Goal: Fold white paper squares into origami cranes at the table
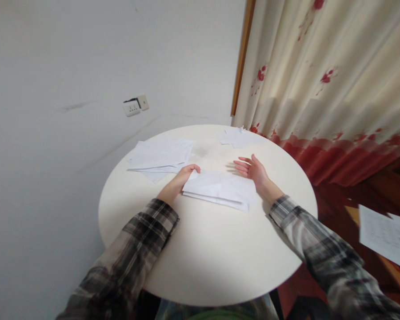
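A folded stack of white paper (pixel 222 190) lies in the middle of a round white table (pixel 203 258). My left hand (pixel 186 174) curls its fingers over the stack's far left corner and grips it. My right hand (pixel 253 169) rests just past the stack's far right edge, fingers stretched out and spread, holding nothing. Both forearms wear plaid sleeves.
A loose pile of white sheets (pixel 162 155) lies at the table's back left, and crumpled paper scraps (pixel 236 136) at the back edge. A cream curtain with red flowers (pixel 326 89) hangs to the right. Printed sheets (pixel 385 235) lie on a wooden surface at far right. A wall socket (pixel 135 106) sits behind.
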Demonstrator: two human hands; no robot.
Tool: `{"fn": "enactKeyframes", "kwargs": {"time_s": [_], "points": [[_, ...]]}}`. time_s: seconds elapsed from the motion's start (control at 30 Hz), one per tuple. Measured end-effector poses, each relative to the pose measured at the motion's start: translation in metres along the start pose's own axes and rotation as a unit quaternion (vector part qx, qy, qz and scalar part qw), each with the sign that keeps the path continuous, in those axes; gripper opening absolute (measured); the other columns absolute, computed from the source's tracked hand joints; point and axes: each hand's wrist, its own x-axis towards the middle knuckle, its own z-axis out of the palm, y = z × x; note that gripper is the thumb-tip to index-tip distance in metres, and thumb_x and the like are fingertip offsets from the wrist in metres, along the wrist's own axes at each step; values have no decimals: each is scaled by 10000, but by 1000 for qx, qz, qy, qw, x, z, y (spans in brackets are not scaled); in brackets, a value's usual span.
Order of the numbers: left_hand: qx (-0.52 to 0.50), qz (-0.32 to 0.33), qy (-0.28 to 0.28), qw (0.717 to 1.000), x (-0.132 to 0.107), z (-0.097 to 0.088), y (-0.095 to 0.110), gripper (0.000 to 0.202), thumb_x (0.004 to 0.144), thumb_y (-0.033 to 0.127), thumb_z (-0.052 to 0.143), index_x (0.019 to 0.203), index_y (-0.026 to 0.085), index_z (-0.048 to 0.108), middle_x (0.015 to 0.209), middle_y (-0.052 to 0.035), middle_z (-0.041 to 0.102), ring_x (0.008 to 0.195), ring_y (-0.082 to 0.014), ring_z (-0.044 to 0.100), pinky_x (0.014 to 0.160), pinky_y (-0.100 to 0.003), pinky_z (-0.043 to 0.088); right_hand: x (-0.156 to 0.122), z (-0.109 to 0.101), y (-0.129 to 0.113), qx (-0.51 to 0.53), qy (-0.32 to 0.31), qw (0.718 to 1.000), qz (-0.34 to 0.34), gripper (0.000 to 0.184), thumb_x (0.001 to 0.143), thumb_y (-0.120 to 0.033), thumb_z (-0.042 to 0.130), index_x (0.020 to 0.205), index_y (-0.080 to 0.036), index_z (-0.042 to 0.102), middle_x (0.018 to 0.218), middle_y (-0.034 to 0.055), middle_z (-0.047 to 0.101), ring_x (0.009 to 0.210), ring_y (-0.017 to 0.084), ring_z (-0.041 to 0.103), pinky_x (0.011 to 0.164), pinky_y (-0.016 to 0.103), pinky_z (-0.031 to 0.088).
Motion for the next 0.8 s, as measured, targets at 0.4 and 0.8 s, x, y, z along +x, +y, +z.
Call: {"fn": "enactKeyframes", "kwargs": {"time_s": [0.4,0.8], "points": [[79,-22,-196,977,0,5,-3,70,551,198,662,586,166,611,569,-10,596,443,-109,497,411,-197,321,-22,44,19,-162,-166,973,8,351,648,-352,697,939,-186,593,687,8,681,522,93,579,512,205,440],[-9,48,-131,990,-7,19,-2,546,621,261,703,1142,196,555,980,-105,662,782,-194,629,656,-258,466,-15,38,25,-196,-106,973,-58,218,587,-283,716,701,-168,571,497,-74,520,427,40,391,423,175,265]]}}
